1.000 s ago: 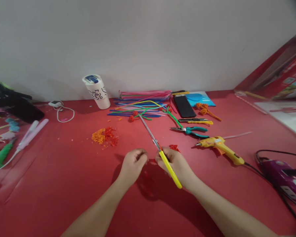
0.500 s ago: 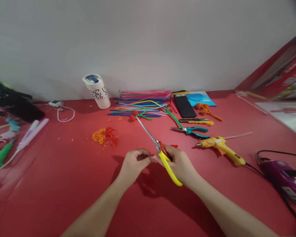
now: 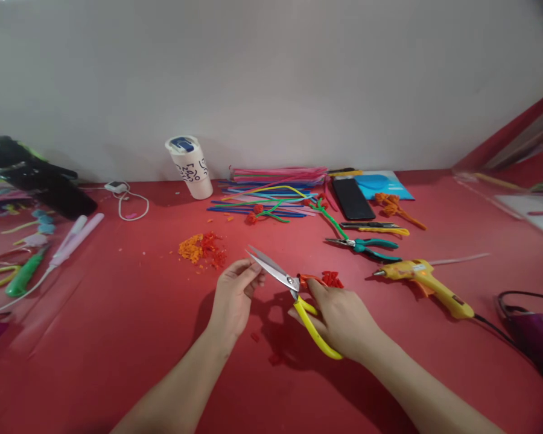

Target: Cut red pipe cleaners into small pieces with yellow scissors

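My right hand [image 3: 346, 319] is closed around the yellow-handled scissors [image 3: 317, 336], whose blades stand slightly apart and point up and left. The blade tips reach my left hand [image 3: 236, 292]. Its thumb and fingers are pinched together, and whatever is between them is too small or hidden to make out. Short red pieces [image 3: 332, 279] lie just beyond my right hand. Left of the blades are a heap of orange clippings [image 3: 190, 248] and, touching it, red clippings [image 3: 212, 250].
Pipe cleaners [image 3: 276, 176] lie along the wall beside a white tumbler [image 3: 193, 172]. To the right are a phone [image 3: 353, 199], green-handled pliers [image 3: 366, 244] and a yellow glue gun [image 3: 429, 280] with its cord. A pink hair straightener [image 3: 76, 241] lies at left.
My left hand has moved up and left, apart from my right hand and toward the scissor tips. The scissor blades have opened a little. The view has shifted slightly left.
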A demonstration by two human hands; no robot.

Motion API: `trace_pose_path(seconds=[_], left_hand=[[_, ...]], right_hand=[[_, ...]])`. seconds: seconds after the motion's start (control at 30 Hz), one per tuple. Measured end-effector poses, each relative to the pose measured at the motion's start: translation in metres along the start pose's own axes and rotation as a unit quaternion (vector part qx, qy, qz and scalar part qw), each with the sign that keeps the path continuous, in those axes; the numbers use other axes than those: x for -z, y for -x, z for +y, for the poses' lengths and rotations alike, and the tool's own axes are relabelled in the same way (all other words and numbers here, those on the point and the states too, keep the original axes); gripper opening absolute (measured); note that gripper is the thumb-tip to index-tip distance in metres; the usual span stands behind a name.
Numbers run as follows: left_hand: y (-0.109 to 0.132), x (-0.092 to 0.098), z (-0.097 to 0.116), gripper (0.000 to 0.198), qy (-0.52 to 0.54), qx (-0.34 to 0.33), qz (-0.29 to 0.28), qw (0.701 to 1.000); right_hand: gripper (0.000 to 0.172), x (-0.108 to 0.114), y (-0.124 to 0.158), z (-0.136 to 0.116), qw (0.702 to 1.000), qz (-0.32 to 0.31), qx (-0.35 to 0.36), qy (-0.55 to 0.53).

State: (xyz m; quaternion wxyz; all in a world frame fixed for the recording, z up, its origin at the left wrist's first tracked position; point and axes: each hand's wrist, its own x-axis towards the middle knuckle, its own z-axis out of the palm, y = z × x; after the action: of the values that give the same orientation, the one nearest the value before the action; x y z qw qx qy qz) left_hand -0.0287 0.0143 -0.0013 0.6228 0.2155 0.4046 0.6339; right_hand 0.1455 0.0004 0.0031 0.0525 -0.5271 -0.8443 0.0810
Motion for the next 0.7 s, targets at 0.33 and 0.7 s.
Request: trace_pose_path(seconds=[0.33,0.7], left_hand=[[-0.0019,0.0023,0.0023,0.004,0.01,-0.014,0.009,1.0],[-0.0028,0.0055,0.0012,0.002,0.004,-0.024,-0.001,1.0]], right_hand=[[0.029,-0.0028,0.0,0.0009,0.999,-0.025,-0.006,0.038],[0.032,-0.0045,-0.0002,-0.0006,0.998,-0.022,-0.007,0.05]])
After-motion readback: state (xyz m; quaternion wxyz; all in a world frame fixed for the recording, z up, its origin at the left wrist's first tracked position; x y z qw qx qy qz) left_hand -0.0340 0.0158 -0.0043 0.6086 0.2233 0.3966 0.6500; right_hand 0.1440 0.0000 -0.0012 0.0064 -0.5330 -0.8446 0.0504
